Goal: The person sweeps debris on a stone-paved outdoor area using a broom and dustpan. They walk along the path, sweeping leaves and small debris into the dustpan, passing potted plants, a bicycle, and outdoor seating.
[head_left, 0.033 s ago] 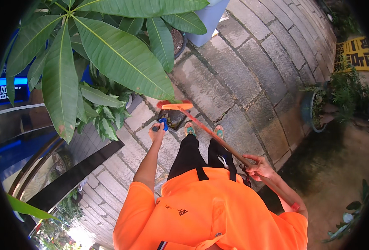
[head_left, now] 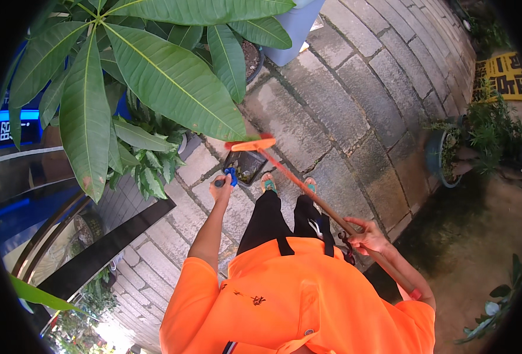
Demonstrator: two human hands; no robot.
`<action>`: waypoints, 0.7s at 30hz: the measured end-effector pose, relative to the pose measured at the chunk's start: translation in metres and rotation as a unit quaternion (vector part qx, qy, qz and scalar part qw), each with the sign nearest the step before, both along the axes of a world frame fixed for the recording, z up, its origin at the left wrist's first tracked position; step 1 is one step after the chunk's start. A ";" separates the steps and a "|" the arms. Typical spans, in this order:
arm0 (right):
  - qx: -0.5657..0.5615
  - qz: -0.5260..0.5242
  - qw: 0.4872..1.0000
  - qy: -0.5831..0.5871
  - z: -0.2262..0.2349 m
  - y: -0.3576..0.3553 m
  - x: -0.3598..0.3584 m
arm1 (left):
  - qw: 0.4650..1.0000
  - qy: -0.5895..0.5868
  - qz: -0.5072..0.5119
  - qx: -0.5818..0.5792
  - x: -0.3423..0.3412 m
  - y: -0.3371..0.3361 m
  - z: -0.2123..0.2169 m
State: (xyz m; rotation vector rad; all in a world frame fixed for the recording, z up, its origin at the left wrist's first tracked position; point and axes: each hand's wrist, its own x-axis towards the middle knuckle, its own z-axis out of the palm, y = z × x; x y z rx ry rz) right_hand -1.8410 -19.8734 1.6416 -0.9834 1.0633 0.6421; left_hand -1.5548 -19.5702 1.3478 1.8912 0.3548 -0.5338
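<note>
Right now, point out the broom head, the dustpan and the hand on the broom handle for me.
broom head [head_left: 251, 144], head view, middle of the orange bar.
dustpan [head_left: 246, 166], head view, its dark tray just below the broom head.
right hand [head_left: 366, 235], head view, back of the hand gripping the broom's handle.

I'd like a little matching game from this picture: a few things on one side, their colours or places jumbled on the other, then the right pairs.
Things:
1. Broom
2. Dustpan
3. Shirt
4. Big leaves

Descriptions:
A. green, above the paving
B. held by the left hand through a blue handle
C. orange, at the lower edge
D. long orange stick in the right hand

Pairs: 1-D, 2-B, 3-C, 4-A
</note>
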 end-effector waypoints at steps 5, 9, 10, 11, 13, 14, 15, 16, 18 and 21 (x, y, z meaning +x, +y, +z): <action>-0.182 0.162 0.967 -0.073 -0.044 -0.023 0.060 | 1.000 -0.003 0.010 -0.024 -0.002 0.012 0.011; -0.244 0.227 0.937 -0.104 -0.097 -0.016 0.094 | 0.999 0.004 0.007 -0.032 0.005 0.011 0.021; -0.235 0.240 0.937 -0.096 -0.106 0.001 0.087 | 1.000 0.005 0.008 -0.024 0.005 0.009 0.023; -0.228 0.253 0.936 -0.089 -0.109 0.013 0.081 | 1.000 0.004 0.010 -0.019 0.008 0.007 0.023; -0.149 0.261 0.948 -0.102 -0.095 0.025 0.053 | 1.000 0.015 -0.003 -0.014 0.010 0.009 0.013; -0.112 0.265 0.952 -0.108 -0.084 0.023 0.045 | 1.000 0.021 -0.004 -0.008 0.011 0.006 0.014; -0.058 0.214 0.973 -0.064 -0.069 0.010 0.033 | 1.000 0.024 -0.008 -0.004 0.012 0.003 0.015; -0.006 0.158 0.987 -0.020 -0.051 -0.002 0.022 | 1.000 0.023 -0.016 -0.001 0.013 0.002 0.014; 0.022 0.118 0.992 -0.033 -0.025 -0.009 0.010 | 1.000 0.022 -0.003 -0.011 0.013 0.005 0.011; -0.038 0.120 0.991 -0.042 -0.019 -0.021 0.023 | 0.999 0.020 0.016 -0.028 0.008 0.014 0.011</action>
